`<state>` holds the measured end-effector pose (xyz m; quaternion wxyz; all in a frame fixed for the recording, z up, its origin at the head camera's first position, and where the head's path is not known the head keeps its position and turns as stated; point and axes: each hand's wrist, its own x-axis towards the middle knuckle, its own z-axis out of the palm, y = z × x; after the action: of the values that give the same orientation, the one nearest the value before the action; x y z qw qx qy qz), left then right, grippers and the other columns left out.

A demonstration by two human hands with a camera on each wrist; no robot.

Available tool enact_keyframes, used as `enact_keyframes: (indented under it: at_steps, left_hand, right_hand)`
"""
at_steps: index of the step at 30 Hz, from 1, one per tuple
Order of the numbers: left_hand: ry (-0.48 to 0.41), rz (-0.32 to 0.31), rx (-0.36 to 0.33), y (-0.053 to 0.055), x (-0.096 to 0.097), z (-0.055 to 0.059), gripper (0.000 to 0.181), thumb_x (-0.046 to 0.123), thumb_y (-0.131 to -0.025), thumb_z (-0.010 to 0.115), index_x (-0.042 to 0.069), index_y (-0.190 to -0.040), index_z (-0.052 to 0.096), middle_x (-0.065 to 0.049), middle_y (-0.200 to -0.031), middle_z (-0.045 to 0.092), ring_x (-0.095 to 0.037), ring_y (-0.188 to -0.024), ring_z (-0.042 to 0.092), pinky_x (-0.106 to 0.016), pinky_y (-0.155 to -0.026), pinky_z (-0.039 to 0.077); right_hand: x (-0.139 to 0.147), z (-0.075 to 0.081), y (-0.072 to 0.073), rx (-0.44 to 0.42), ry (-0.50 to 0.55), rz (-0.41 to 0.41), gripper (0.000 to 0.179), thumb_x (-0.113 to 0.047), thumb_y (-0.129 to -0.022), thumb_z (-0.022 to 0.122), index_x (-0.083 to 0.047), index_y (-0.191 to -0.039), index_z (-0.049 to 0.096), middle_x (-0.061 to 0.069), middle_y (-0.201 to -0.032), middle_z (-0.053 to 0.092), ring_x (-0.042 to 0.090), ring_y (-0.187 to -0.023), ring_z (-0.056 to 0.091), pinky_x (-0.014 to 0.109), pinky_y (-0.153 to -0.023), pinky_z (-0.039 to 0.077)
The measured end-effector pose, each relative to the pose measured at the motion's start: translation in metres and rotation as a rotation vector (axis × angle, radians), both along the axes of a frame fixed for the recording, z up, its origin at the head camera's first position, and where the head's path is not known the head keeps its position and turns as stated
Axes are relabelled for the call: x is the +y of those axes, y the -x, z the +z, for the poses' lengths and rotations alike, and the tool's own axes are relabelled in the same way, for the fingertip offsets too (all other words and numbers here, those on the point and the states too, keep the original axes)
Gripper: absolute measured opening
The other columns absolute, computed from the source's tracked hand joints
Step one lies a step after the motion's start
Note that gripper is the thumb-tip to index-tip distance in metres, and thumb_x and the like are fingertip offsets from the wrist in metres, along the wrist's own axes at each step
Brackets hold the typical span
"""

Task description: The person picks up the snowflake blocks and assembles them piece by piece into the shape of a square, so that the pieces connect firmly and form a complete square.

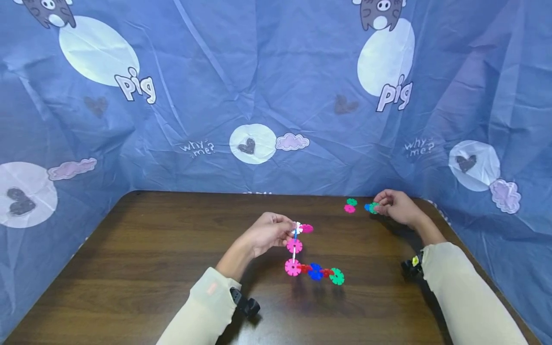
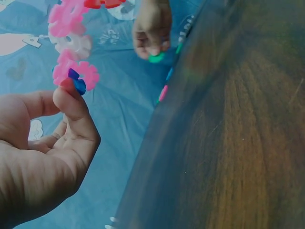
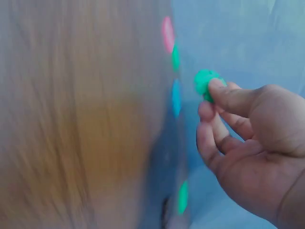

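Observation:
My left hand (image 1: 268,234) pinches the upper end of a chain of notched, flower-shaped plastic discs, held up over the table. From the fingertips it runs down through pink discs (image 1: 293,267), then sideways through red pieces, a blue disc (image 1: 316,271) and a green disc (image 1: 337,276) at the far end. A magenta disc (image 1: 307,228) sticks out beside the fingertips. In the left wrist view, thumb and finger grip a blue disc (image 2: 79,87). At the back right, my right hand (image 1: 401,209) pinches a loose green disc (image 3: 205,82) between thumb and fingers, above the tabletop.
Near the back edge of the brown wooden table (image 1: 151,268) lie a green disc (image 1: 351,201), a pink disc (image 1: 350,209) and a blue disc (image 3: 176,98). Another green disc (image 3: 183,196) shows in the right wrist view. A blue printed cloth (image 1: 258,86) hangs behind.

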<state>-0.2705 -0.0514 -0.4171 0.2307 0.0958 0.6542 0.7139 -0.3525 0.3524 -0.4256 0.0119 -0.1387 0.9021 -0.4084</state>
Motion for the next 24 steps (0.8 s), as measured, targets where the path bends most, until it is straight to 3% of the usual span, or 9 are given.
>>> enact_keyframes:
  at_steps: [3,8,13,17,24]
  left_hand:
    - [-0.014,0.015,-0.012,0.0,0.001,0.001,0.017,0.003,-0.101,0.057,-0.011,-0.11,0.061,-0.005,-0.081,0.061,-0.011,-0.067,0.057,-0.022,-0.063,0.053]
    - [-0.026,0.02,-0.013,0.001,0.002,0.001,0.02,0.003,-0.102,0.055,-0.012,-0.114,0.06,-0.006,-0.082,0.06,-0.012,-0.068,0.057,-0.022,-0.063,0.053]
    - [-0.033,0.029,-0.023,0.002,0.002,0.001,0.019,0.003,-0.101,0.056,-0.011,-0.112,0.061,-0.006,-0.083,0.06,-0.013,-0.069,0.057,-0.023,-0.064,0.053]
    - [-0.041,0.019,-0.016,0.001,0.002,0.003,0.019,0.003,-0.101,0.055,-0.011,-0.112,0.06,-0.006,-0.082,0.059,-0.013,-0.069,0.056,-0.022,-0.064,0.052]
    - [-0.039,0.005,-0.013,-0.001,0.004,0.003,0.018,0.003,-0.101,0.055,-0.01,-0.112,0.06,-0.006,-0.083,0.06,-0.012,-0.069,0.057,-0.022,-0.064,0.053]
  right_hand:
    - [-0.03,0.011,-0.014,-0.002,0.074,0.027,0.023,0.0,-0.094,0.07,0.009,-0.114,0.062,0.017,-0.096,0.067,0.019,-0.083,0.068,0.031,-0.074,0.059]
    - [-0.087,0.021,-0.047,0.053,0.15,0.096,0.017,-0.005,-0.094,0.073,0.002,-0.108,0.065,0.013,-0.093,0.068,0.021,-0.083,0.069,0.03,-0.074,0.058]
    - [-0.127,0.027,-0.074,-0.018,0.257,0.156,0.017,-0.01,-0.097,0.072,-0.001,-0.109,0.064,0.015,-0.094,0.069,0.023,-0.085,0.071,0.036,-0.076,0.06]
    - [-0.143,0.03,-0.084,-0.112,0.375,0.132,0.022,-0.009,-0.098,0.07,0.003,-0.114,0.061,0.018,-0.095,0.068,0.028,-0.083,0.071,0.044,-0.079,0.061]
    - [-0.155,0.025,-0.087,-0.275,0.52,0.081,0.03,-0.005,-0.095,0.071,0.008,-0.119,0.059,0.007,-0.09,0.073,0.021,-0.079,0.071,0.035,-0.078,0.061]
